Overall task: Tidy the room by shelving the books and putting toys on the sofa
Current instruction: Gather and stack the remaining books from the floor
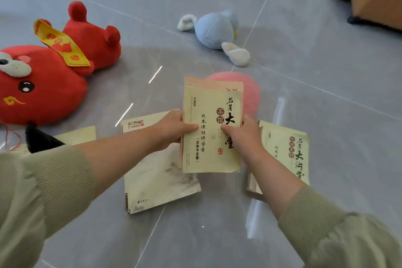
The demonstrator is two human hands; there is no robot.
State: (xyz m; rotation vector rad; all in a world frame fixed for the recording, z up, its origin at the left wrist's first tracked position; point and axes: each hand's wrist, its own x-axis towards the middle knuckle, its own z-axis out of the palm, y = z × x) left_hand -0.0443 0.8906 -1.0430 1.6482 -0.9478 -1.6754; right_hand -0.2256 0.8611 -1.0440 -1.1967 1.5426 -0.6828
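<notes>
Grey, glossy floor tiles [304, 93] fill the view, with pale grout lines and bright reflections of light across them. Both hands hold a cream-covered book [212, 137] above the floor, upright to the camera, its cover printed with black Chinese characters; a second, pinkish cover shows behind its top edge. The left hand [174, 130] grips the book's left edge with the thumb lying across the cover, and the right hand [243, 135] grips the right edge the same way, thumb on the cover. Under the left forearm a larger pale book [156, 180] lies flat on the floor. Another cream book [285, 154] with similar lettering lies on the floor just right of the right wrist. A further pale book [80, 135] shows at the left, partly hidden by the left sleeve [43, 191]. A big red plush toy [43, 85] with a yellow band lies on the floor at the left, well apart from a light blue plush toy [214, 30] with white limbs farther back. A pink round object [250, 91] lies behind the held book; what it is cannot be told. A brown box [378, 0] stands at the upper right corner.
</notes>
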